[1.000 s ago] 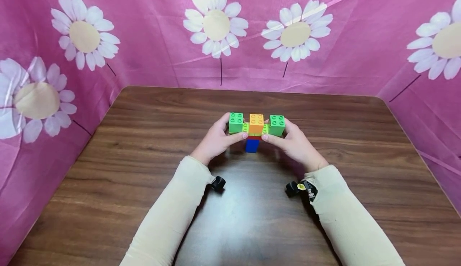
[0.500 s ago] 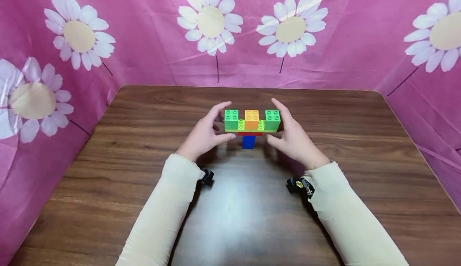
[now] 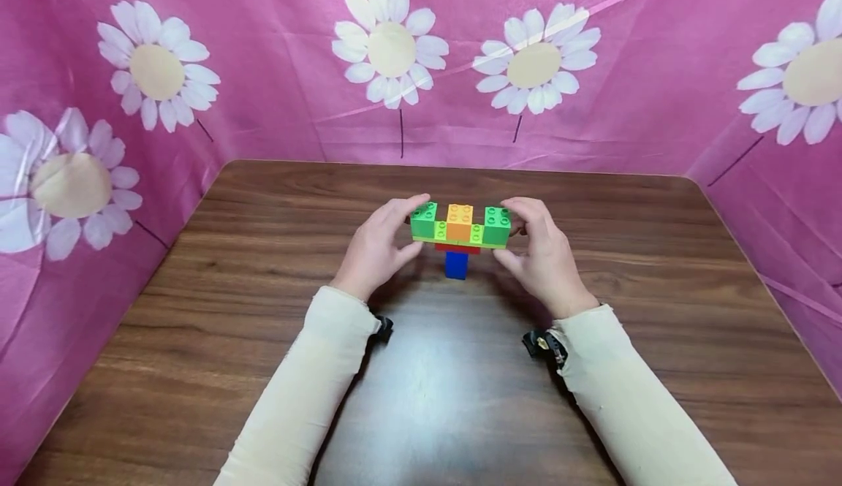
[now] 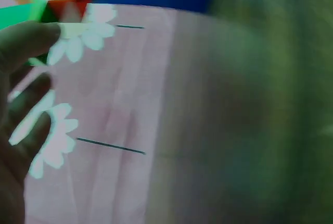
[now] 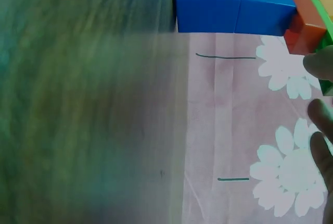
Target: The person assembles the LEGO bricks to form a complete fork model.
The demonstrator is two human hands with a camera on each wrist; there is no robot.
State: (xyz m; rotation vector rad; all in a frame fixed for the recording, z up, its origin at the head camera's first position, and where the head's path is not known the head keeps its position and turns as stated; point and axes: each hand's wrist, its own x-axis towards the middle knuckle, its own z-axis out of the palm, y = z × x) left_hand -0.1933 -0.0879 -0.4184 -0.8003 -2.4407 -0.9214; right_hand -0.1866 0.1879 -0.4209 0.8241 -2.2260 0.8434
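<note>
A toy brick build stands upright on the table. Its column of blue bricks [image 3: 456,265] carries a red brick [image 3: 468,249] and a lime-green plate [image 3: 441,232]. On the plate sit an orange brick [image 3: 459,223] in the middle and a green brick at each end, the left green brick [image 3: 423,224] and the right green brick [image 3: 496,227]. My left hand [image 3: 375,248] pinches the left end, thumb low and index finger at the top. My right hand [image 3: 549,263] pinches the right end likewise. The right wrist view shows stacked blue bricks [image 5: 234,5] below the red one.
The build rests on a brown wood-grain table [image 3: 421,398]. Behind and beside the table hangs a pink cloth [image 3: 276,69] printed with white daisies. A small dark camera [image 3: 381,329] is strapped at the left wrist, and another camera [image 3: 542,343] at the right.
Both hands let go of the build's front and moved outward, fingers spread. Now their fingers have come in to the two ends. The build stays at about the same place.
</note>
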